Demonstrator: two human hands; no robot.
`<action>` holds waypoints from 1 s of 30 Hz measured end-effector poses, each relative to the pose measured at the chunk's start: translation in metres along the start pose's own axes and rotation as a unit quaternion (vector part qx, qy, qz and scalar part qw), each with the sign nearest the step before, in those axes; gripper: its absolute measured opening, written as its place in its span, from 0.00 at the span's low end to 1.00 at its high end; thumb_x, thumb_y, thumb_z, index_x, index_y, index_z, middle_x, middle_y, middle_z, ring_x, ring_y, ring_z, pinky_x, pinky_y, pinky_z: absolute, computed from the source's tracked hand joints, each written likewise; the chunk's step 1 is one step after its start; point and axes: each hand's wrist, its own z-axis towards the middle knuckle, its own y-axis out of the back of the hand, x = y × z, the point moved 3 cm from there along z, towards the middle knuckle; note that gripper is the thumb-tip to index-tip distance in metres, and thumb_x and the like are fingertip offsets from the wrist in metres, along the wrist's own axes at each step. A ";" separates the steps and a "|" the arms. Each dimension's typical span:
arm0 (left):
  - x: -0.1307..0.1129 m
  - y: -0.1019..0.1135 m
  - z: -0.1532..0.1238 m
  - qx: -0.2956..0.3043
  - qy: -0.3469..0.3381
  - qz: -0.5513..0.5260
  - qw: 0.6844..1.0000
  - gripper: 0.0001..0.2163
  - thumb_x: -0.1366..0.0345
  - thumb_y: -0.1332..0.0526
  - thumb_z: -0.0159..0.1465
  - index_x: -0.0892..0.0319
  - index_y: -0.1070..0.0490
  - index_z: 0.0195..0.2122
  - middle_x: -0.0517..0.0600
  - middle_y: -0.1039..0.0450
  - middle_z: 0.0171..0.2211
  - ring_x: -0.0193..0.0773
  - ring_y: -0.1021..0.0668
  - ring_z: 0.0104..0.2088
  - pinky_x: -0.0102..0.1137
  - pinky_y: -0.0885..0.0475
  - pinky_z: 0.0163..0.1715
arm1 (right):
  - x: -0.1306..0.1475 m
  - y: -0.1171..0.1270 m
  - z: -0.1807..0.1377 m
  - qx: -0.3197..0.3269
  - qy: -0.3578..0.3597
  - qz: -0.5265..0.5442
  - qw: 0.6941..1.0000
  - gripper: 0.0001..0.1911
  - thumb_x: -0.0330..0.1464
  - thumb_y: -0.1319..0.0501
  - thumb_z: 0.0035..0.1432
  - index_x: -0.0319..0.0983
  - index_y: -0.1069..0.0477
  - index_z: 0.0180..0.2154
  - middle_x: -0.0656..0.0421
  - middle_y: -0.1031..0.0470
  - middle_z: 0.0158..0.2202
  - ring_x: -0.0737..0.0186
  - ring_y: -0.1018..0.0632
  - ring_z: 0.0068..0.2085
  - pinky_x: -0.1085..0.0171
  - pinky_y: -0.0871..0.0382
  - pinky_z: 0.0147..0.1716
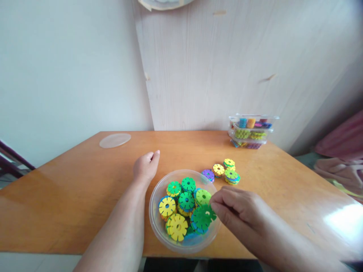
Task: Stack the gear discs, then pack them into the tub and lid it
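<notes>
A round clear plastic tub [154,223] near the table's front edge holds stacks of notched plastic discs in green, yellow and blue. Over its right side my right hand [241,211] pinches a green notched disc [208,213] between thumb and fingers. My left hand [146,166] rests on the table just beyond the tub's left rim, its fingers curled in; whether anything is inside them is hidden. Behind the tub, to the right, stand small stacks of discs: a purple disc [208,175], a pale yellow stack [218,170], and lime-topped stacks [231,175] beside them.
Stacked clear boxes [251,132] of colourful pieces stand at the back right of the wooden table [70,207]. A round translucent lid [115,140] lies at the back left. A wall rises behind, and cloth [340,136] hangs at the far right.
</notes>
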 end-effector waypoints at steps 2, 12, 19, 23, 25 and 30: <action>0.000 0.000 0.000 0.000 0.000 0.000 1.000 0.23 0.46 0.52 0.63 0.57 0.41 0.18 0.46 0.40 0.16 0.33 0.38 0.21 0.31 0.53 0.23 | 0.000 -0.004 0.001 0.010 0.005 -0.024 1.000 0.16 0.35 0.50 0.66 0.41 0.31 0.28 0.60 0.28 0.26 0.67 0.29 0.27 0.68 0.37 0.27; -0.001 0.001 -0.001 -0.009 -0.015 0.004 1.000 0.24 0.45 0.53 0.64 0.58 0.44 0.18 0.44 0.43 0.16 0.31 0.41 0.20 0.31 0.54 0.23 | 0.008 -0.001 -0.006 0.036 0.034 -0.059 0.997 0.14 0.32 0.48 0.64 0.40 0.29 0.28 0.61 0.29 0.24 0.68 0.30 0.26 0.68 0.40 0.27; 0.000 0.001 0.001 -0.006 -0.003 0.015 1.000 0.25 0.45 0.53 0.64 0.58 0.46 0.18 0.44 0.45 0.15 0.31 0.42 0.19 0.30 0.54 0.22 | -0.019 0.015 0.007 -0.041 -0.010 -0.050 0.998 0.13 0.34 0.49 0.65 0.41 0.26 0.35 0.60 0.27 0.30 0.67 0.29 0.30 0.67 0.40 0.28; 0.000 0.002 0.002 -0.002 -0.001 0.022 1.000 0.25 0.44 0.54 0.64 0.58 0.45 0.18 0.44 0.45 0.16 0.31 0.42 0.20 0.30 0.54 0.22 | -0.061 0.033 0.031 -0.115 -0.056 -0.160 0.979 0.13 0.40 0.46 0.64 0.43 0.25 0.41 0.56 0.26 0.36 0.60 0.27 0.38 0.63 0.38 0.36; 0.000 0.002 0.002 -0.002 -0.002 0.023 1.000 0.25 0.44 0.54 0.64 0.58 0.45 0.18 0.44 0.45 0.15 0.31 0.42 0.20 0.31 0.54 0.22 | -0.076 0.035 0.044 -0.094 -0.052 -0.210 0.972 0.14 0.43 0.43 0.62 0.44 0.25 0.42 0.55 0.26 0.39 0.55 0.28 0.43 0.59 0.39 0.41; 0.001 0.003 0.002 -0.002 -0.011 0.020 1.000 0.25 0.44 0.54 0.64 0.58 0.46 0.18 0.44 0.46 0.16 0.31 0.42 0.20 0.30 0.54 0.22 | -0.094 0.024 0.062 -0.044 -0.070 -0.275 0.958 0.20 0.49 0.42 0.58 0.44 0.25 0.45 0.53 0.25 0.39 0.50 0.30 0.46 0.55 0.42 0.44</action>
